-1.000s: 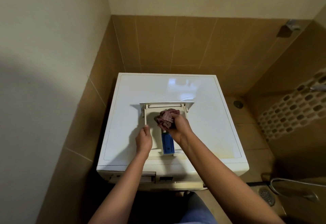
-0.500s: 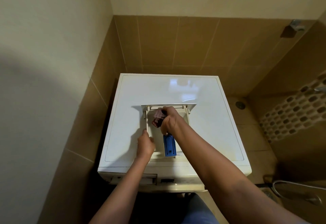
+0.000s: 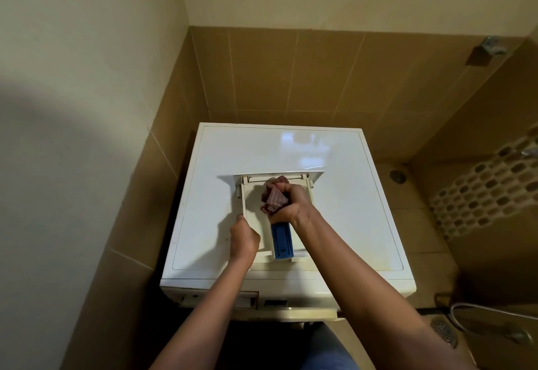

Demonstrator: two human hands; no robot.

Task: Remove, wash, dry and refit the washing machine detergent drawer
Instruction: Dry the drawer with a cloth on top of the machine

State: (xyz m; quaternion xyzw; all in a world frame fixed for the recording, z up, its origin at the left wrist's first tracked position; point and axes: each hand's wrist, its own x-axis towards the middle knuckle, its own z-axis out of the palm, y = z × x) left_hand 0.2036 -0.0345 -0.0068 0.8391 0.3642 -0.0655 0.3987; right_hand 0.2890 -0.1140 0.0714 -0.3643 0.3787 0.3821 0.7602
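Gripping a cloth, the right hand presses into the drawer.

Brightness: dim, with a warm yellow-brown cast everywhere.
Glare: pale reflected patches on the far right of the washing machine top.
Shadows: a broad soft shadow lies across the left wall; a sharper one falls on the top, left of the detergent drawer; the near right of the room is very dark.
Distortion: wide-angle; wall and tile lines splay outward toward the edges.
Focus: centre fairly sharp, corners soft.
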